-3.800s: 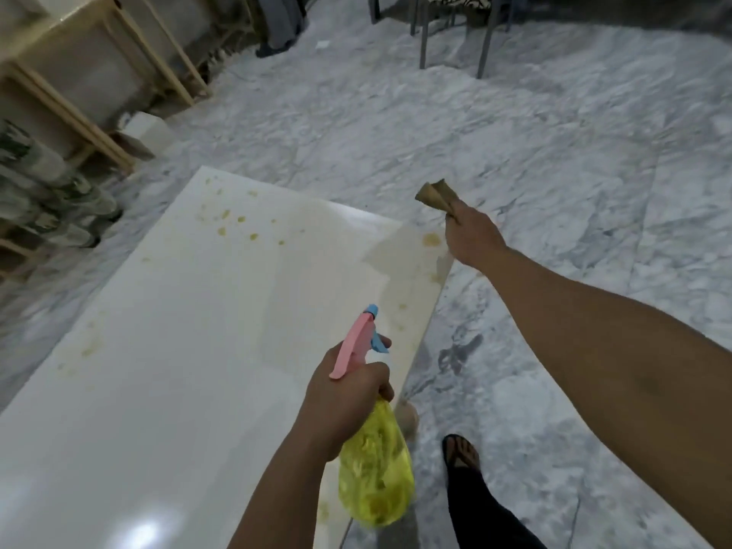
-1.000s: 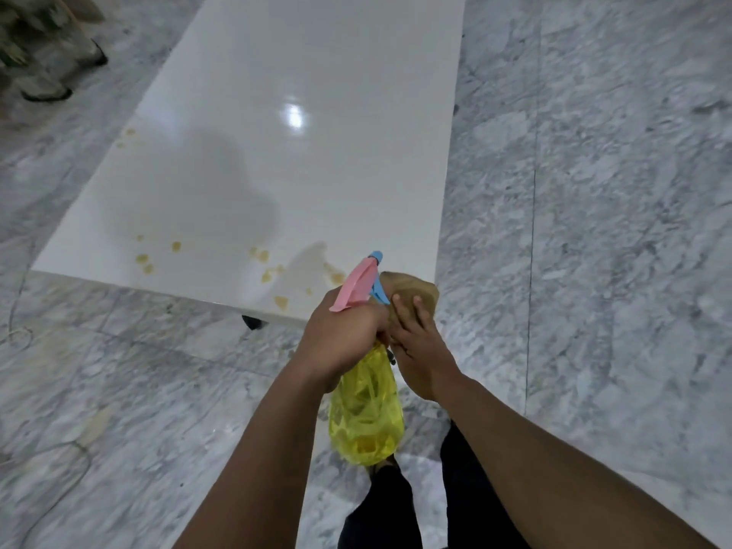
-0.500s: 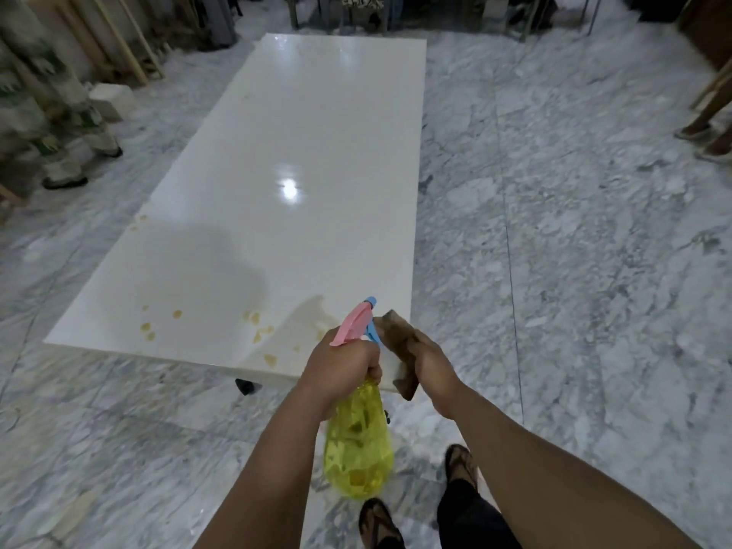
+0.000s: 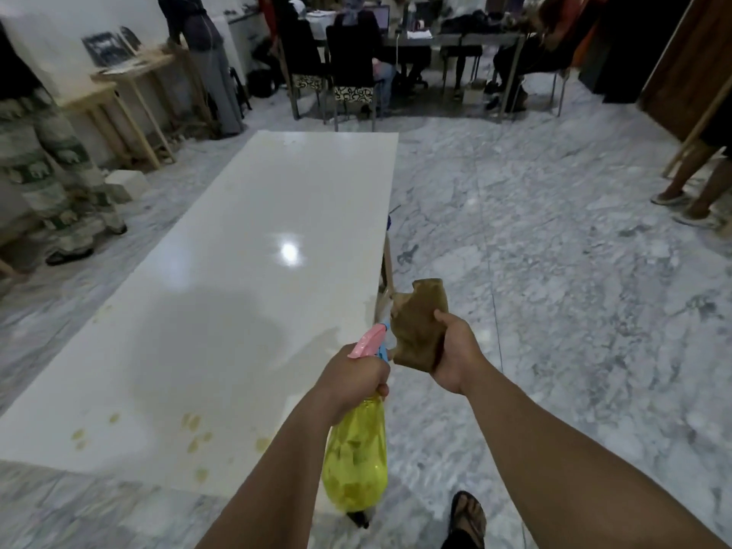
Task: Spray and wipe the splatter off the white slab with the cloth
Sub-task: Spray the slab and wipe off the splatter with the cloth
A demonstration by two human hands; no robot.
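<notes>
A long white slab (image 4: pixel 257 271) lies low over the marble floor and runs away from me. Yellowish splatter spots (image 4: pixel 194 429) dot its near end. My left hand (image 4: pixel 352 380) grips the neck of a yellow spray bottle (image 4: pixel 354 465) with a pink and blue trigger head (image 4: pixel 372 340), held over the slab's near right corner. My right hand (image 4: pixel 455 354) holds a crumpled brown cloth (image 4: pixel 420 326) up right beside the bottle's nozzle, just off the slab's right edge.
A person in patterned trousers (image 4: pixel 51 176) stands left of the slab by wooden racks (image 4: pixel 130 97). Chairs (image 4: pixel 352 69) and seated people fill the back. Another person's legs (image 4: pixel 697 184) stand far right. My sandalled foot (image 4: pixel 469 517) is on the marble floor (image 4: pixel 554 251).
The view has tilted up, showing the whole slab and the room behind. My right hand has lifted the cloth higher and opened it out beside the nozzle. The bottle stays in my left hand.
</notes>
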